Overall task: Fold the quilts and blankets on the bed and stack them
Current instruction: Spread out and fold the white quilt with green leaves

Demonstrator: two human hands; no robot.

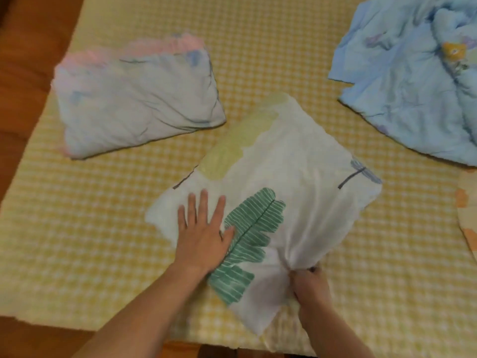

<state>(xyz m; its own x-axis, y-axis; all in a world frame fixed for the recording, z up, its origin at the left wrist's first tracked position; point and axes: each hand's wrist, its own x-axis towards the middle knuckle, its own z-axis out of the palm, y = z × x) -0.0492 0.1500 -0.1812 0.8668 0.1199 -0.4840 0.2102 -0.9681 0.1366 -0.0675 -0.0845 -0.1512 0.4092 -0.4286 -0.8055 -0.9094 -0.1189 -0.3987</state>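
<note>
A white quilt with a green leaf print (pixel 289 177) lies folded in the middle of the bed, near the front edge. My left hand (pixel 204 228) presses flat on its left part, fingers straight and spread. My right hand (pixel 309 282) grips a bunched fold at the quilt's near right edge. A pale grey-blue quilt with pink edging (pixel 134 99) lies folded at the left. A light blue quilt (pixel 413 81) lies crumpled and unfolded at the back right.
The bed has a yellow checked sheet (pixel 271 47). Brown wooden floor (pixel 28 60) shows along the left and front edges. An orange-patterned cloth (pixel 467 215) pokes in at the right edge.
</note>
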